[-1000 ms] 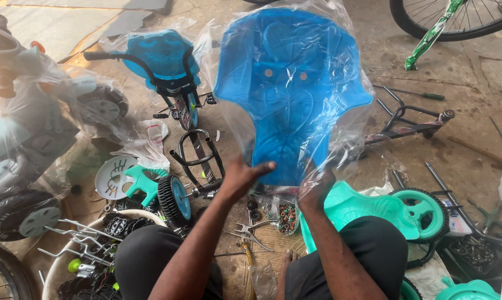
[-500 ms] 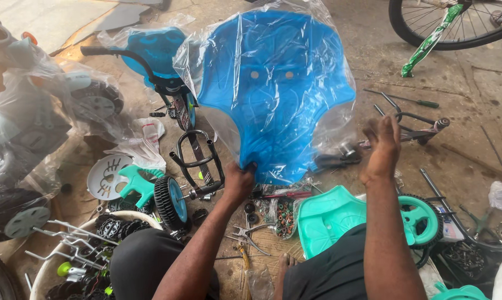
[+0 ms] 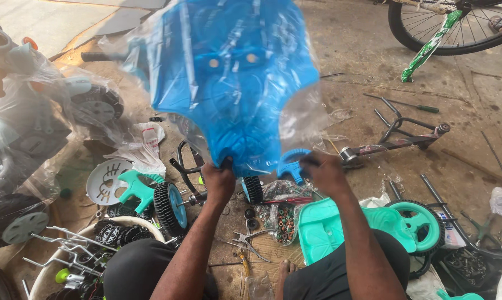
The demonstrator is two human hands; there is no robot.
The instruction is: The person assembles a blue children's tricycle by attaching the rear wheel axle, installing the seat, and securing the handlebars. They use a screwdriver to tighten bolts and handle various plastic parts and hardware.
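Unwrapping looks to be the step in hand: a blue plastic seat shell (image 3: 234,83), wrapped in its clear bag (image 3: 306,116), is held upright above the littered floor (image 3: 351,44). The left hand (image 3: 219,180) is closed on the shell's narrow lower edge; the right hand (image 3: 324,172) is curled shut, pinching the bag beside a small blue handle piece (image 3: 290,164). Judged from this, the next move calls for pulling the film down while the left grip stays firm
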